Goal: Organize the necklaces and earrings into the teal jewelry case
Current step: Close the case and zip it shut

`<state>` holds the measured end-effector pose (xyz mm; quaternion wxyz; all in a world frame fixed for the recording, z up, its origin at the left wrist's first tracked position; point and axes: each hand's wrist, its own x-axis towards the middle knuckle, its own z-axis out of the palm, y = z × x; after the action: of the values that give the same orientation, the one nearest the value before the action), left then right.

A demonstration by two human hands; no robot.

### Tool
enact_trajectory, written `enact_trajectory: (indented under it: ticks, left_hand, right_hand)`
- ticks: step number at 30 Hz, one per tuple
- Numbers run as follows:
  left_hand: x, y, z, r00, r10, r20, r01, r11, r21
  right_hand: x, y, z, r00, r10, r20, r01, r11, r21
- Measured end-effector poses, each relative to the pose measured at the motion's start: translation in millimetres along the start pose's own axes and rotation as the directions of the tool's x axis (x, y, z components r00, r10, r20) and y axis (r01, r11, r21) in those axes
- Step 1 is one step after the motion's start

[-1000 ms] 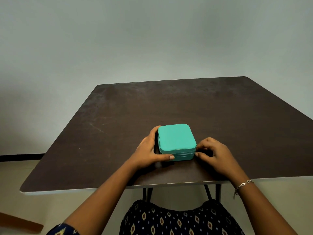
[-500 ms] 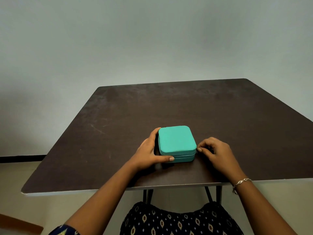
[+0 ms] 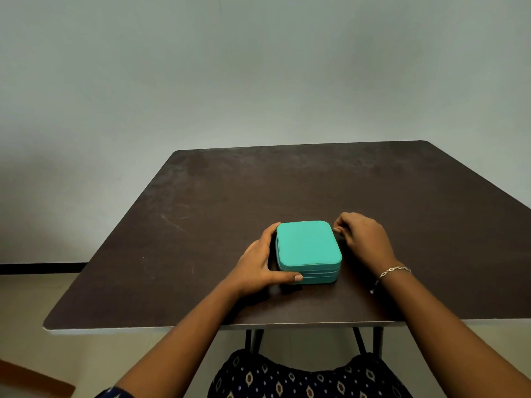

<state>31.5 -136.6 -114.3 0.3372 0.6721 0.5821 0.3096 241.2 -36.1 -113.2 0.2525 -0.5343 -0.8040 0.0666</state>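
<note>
Case (image 3: 307,248) — teal, lid down, flat on the dark table (image 3: 201,231) near its front edge; almost square, no clear long axis, zip seam facing the person. Left hand (image 3: 258,265) clasps its left side, thumb along the front wall. Right hand (image 3: 363,239) pinches a small tab (image 3: 334,229) at the far right corner. Bracelet (image 3: 394,270) on right wrist.

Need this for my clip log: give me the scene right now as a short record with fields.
case: teal jewelry case, closed, flat on the table
left hand: grips the case's left side, thumb across its front edge
right hand: pinches a small zipper pull at the case's far right corner
wrist: bracelet on the right one
necklaces, earrings: none in view
</note>
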Motion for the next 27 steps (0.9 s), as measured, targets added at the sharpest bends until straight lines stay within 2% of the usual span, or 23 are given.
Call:
enact_trajectory:
  ticks: [4,10,15,17,21,23,25,27]
  left_hand:
    - [1,-3,-1,1.000,0.007,-0.001,-0.007,1.000,0.003]
    - [1,-3,-2,1.000,0.000,0.016,0.000,1.000,0.027]
    - [-1,-3,1,1.000,-0.011,0.009,0.011,0.999,0.048]
    - [-2,-6,2,1.000,-0.027,-0.005,0.027,0.998,0.049]
    - [-13,-4,8,0.996,-0.061,-0.067,0.056,0.995,-0.085]
    - [-18,5,18,0.967,-0.116,-0.225,0.076,0.981,-0.180]
    - [-20,12,29,0.900,-0.165,-0.404,0.054,0.961,-0.272]
    - [-21,21,37,0.868,-0.212,-0.449,0.045,0.934,-0.353]
  right_hand:
    - [12,-4,4,0.999,-0.002,0.034,0.003,1.000,-0.004]
    - [19,-13,11,0.991,-0.069,0.112,0.054,0.990,0.134]
    - [9,-9,7,0.993,0.004,0.122,-0.043,0.947,0.319]
    - [-2,-10,1,0.989,0.104,0.109,-0.142,0.887,0.440]
    - [-36,-17,-7,0.955,0.246,0.167,-0.290,0.648,0.704]
    - [-55,-24,-11,0.951,0.247,0.187,-0.297,0.553,0.778]
    - [-70,-31,-14,0.955,0.233,0.185,-0.280,0.495,0.823]
    - [-80,-37,-16,0.963,0.202,0.176,-0.252,0.461,0.851]
